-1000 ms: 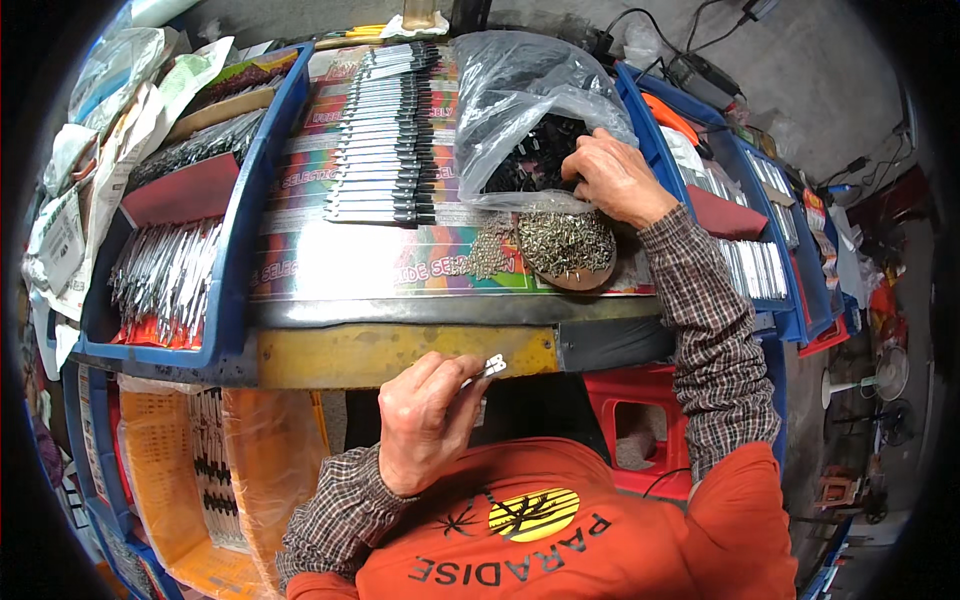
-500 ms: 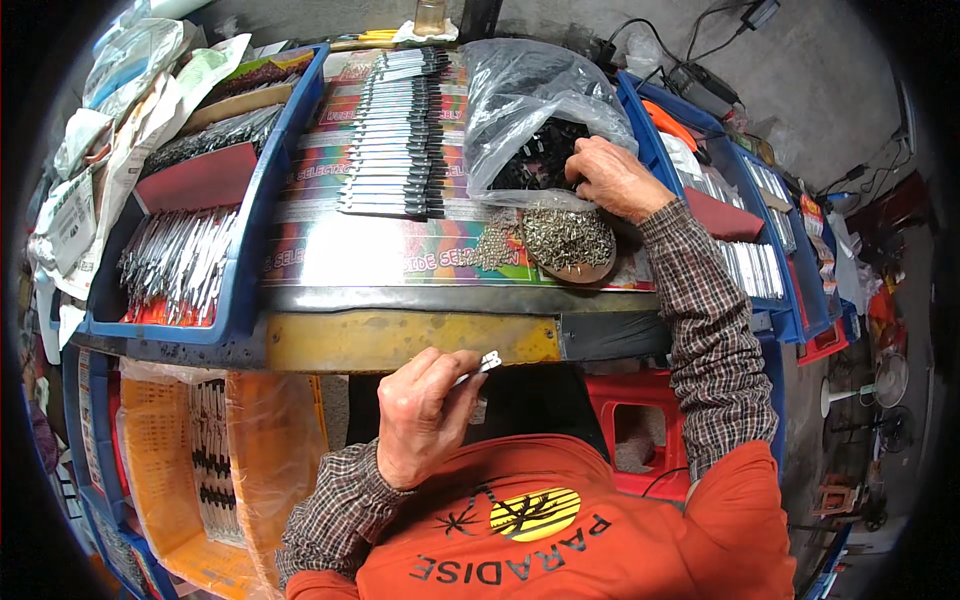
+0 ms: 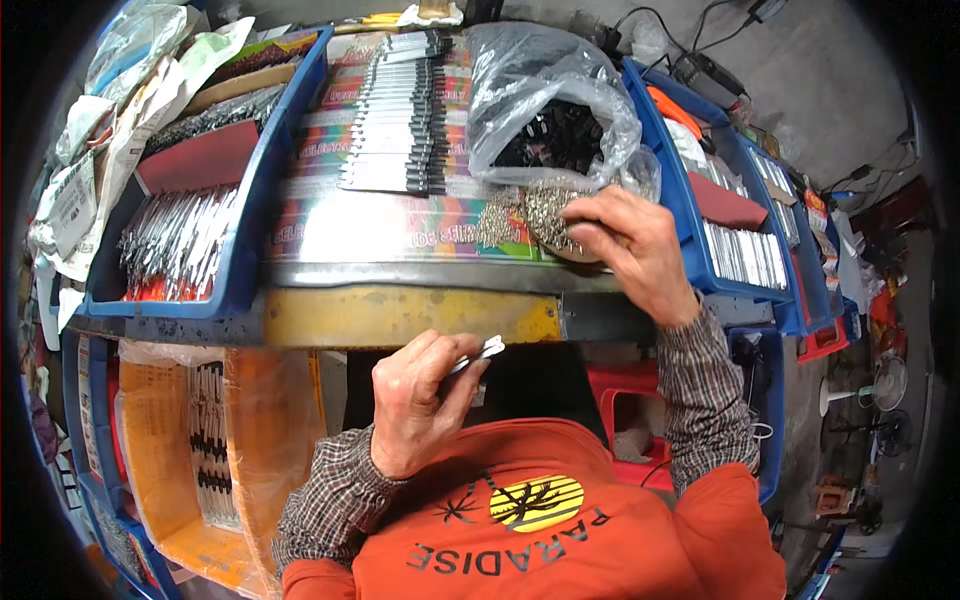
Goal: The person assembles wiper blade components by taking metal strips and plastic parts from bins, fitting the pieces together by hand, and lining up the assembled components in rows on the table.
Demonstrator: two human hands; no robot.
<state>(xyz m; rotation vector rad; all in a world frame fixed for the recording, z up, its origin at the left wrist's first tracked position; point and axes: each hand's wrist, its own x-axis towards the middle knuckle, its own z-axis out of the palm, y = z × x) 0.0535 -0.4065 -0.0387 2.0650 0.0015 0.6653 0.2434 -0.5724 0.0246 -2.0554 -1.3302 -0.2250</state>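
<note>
My left hand point(image 3: 422, 400) is closed in front of the table's near edge, pinching a slim silver-white metal strip point(image 3: 491, 347). The strip's end, which seems to have a hole in it, sticks out past the fingertips. Over a round dish of small metal rivets point(image 3: 545, 215) is my right hand point(image 3: 640, 245), fingers curled and thumb near the forefinger. Whatever it may hold is too small or blurred to make out. Behind the dish, a clear plastic bag point(image 3: 510, 65) lies with its mouth towards me, showing small black parts point(image 3: 550, 140) inside.
A stacked row of silver strips with black ends point(image 3: 395, 120) lies on the printed table cover. Blue crates, one at the left point(image 3: 245, 240) and one at the right point(image 3: 700, 240), hold more strips. An orange basket point(image 3: 250, 450) stands below left, a red stool point(image 3: 630, 400) under the table.
My right hand has come out of the bag's mouth and moved nearer, over the rivets. My left hand keeps the strip, almost unmoved. The view has shifted slightly.
</note>
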